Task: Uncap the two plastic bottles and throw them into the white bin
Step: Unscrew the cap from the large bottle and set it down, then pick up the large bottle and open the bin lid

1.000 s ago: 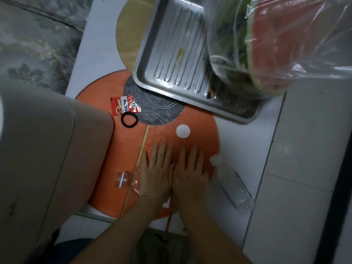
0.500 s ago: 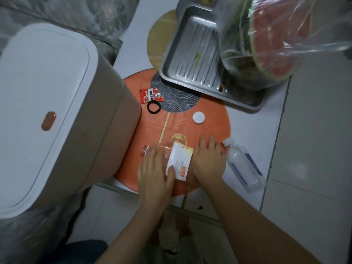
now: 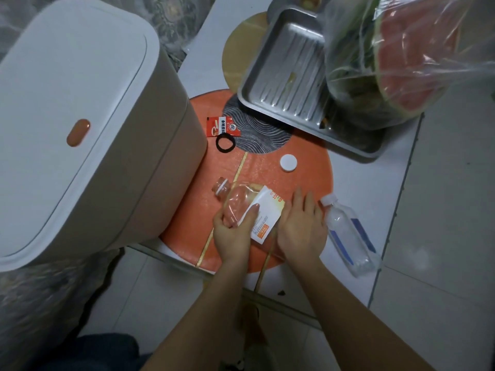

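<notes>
A: Where do we have the bottles?
B: Our left hand (image 3: pixel 232 234) curls round the open bottle (image 3: pixel 250 210) on the mat (image 3: pixel 308 180); the capped bottle (image 3: pixel 348 234) lies just right of our flat, straight-fingered right hand (image 3: pixel 301 226). The bin (image 3: pixel 80 124) stands left.

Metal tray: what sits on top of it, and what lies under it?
On the metal tray rests a plastic bag holding cut watermelon. Beneath its edges show a yellow mat and the orange mat; anything else under it is hidden.

Two bare arms, no sleeves. Left hand (image 3: pixel 232 234) and right hand (image 3: pixel 302 228) without rings, watch or gloves. Short fingernails.
</notes>
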{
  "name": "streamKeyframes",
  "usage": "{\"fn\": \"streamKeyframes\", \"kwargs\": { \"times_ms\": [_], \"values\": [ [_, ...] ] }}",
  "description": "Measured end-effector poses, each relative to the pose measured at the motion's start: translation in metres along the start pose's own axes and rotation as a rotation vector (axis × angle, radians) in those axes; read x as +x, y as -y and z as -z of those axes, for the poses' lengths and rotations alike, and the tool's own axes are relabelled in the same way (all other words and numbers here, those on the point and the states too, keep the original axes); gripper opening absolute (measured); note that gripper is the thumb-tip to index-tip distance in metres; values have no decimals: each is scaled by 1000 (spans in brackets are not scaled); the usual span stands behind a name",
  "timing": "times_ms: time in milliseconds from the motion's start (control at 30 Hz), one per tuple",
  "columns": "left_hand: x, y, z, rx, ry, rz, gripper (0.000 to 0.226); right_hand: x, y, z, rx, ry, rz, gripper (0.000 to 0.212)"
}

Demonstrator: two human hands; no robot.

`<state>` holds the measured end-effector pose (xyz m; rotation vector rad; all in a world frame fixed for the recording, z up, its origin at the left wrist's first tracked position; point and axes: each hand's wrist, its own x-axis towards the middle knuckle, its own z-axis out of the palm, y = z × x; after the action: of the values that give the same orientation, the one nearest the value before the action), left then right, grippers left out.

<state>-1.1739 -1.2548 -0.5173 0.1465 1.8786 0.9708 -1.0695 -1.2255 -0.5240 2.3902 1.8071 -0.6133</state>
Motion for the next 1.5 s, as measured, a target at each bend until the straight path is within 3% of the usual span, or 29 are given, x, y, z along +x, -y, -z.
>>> {"fn": "streamKeyframes", "kwargs": {
  "times_ms": [267,433,533,700,833,933,1033,1100,1267,1367,1500],
  "values": [
    [1,3,-2,-17,97,-146,55,-12,-4,-2,165,128,-58,51],
    [16,-13,5,-33,162,-224,44,18,-7,20,519,62,4,51],
    [25,-24,15,15,251,-289,47,64,-3,40,372,-32,222,53],
    [30,-36,30,92,356,-352,52,113,4,36,-111,46,609,56],
    [31,-42,37,131,388,-348,55,113,4,28,-139,7,679,29],
    [28,-49,42,150,415,-355,56,104,3,32,-12,33,606,35],
    [19,-62,48,175,435,-381,53,86,10,73,678,224,370,34],
    [7,-77,52,221,467,-411,53,70,9,114,916,337,381,35],
    [-42,-115,65,375,610,-484,57,31,8,203,767,461,569,40],
    [-75,-137,72,473,646,-568,58,13,6,244,599,468,649,41],
    [-114,-168,85,526,684,-677,61,-18,3,292,562,444,688,42]
  ]
}}
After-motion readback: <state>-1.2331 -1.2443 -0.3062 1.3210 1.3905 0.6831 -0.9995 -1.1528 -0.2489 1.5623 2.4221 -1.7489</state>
